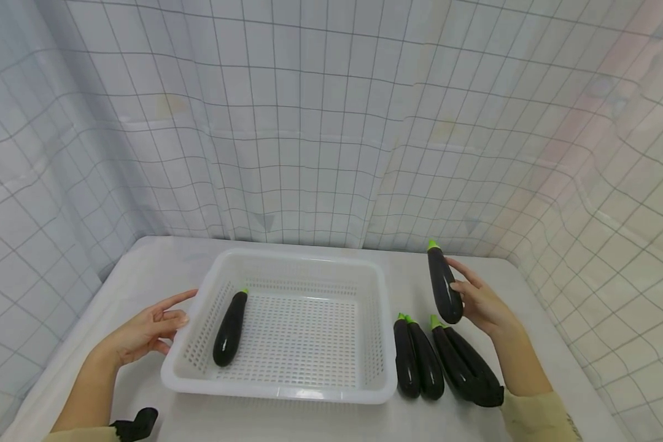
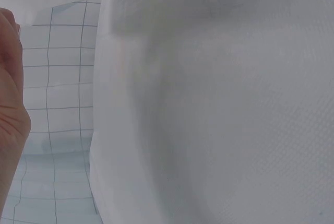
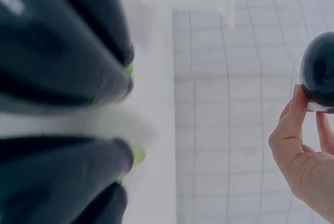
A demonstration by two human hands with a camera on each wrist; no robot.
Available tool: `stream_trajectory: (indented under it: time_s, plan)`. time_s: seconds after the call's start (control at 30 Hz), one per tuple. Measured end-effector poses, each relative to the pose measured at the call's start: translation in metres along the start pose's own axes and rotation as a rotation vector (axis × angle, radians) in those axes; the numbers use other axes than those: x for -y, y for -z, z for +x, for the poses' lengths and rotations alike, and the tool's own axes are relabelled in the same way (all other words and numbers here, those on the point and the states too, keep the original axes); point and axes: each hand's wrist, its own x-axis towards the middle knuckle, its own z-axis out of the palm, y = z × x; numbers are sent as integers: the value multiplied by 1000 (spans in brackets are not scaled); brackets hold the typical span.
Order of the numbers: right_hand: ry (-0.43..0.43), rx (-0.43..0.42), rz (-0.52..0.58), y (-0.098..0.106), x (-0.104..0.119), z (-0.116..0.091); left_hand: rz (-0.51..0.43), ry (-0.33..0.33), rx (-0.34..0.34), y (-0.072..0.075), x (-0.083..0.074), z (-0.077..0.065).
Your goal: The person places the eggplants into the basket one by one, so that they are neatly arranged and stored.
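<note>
My right hand [image 1: 477, 304] holds a dark eggplant [image 1: 442, 282] with a green stem end, gripped near its thicker lower part, stem pointing away. In the right wrist view the eggplant's rounded end [image 3: 319, 70] sits between thumb and fingers. Below it on the table lie two pairs of eggplants: one pair [image 1: 430, 368] beside the basket, another [image 1: 464, 365] farther right. A white plastic basket [image 1: 279, 393] stands in the middle, with one eggplant [image 1: 231, 329] lying along its left side. At the basket's left rim, my left hand [image 1: 146, 331] rests with relaxed fingers, fingertips right at the edge.
A white cloth [image 1: 143, 270] covers the table. White grid-patterned curtains [image 1: 309, 123] surround its back and sides. A black strap [image 1: 138, 423] is by the left wrist, near the table's front.
</note>
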Motion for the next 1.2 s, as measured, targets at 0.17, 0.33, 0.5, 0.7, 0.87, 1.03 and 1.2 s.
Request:
stream_trajectory:
  time_s: [0.17,0.33,0.5,0.7,0.87,1.03,1.2]
  plan:
    - [-16,-21,-65,-26,7,13,-1,-4,6,-1,0,-1]
    - [-26,-7,-131,-53,13,25,5,-5,-1,-1,1,-2]
    - [-36,26,-137,-76,16,35,-3,-8,-6,-1,1,-2]
    - [-64,57,-123,-103,15,47,-4,-6,-6,-1,0,-2]
    - [-83,85,-119,-128,12,55,-4,-3,-12,-1,0,-2]
    - [-106,107,-108,-152,9,63,-6,-11,-7,-1,1,-1]
    - [-129,103,-118,-175,7,69,2,-10,-7,0,1,-1]
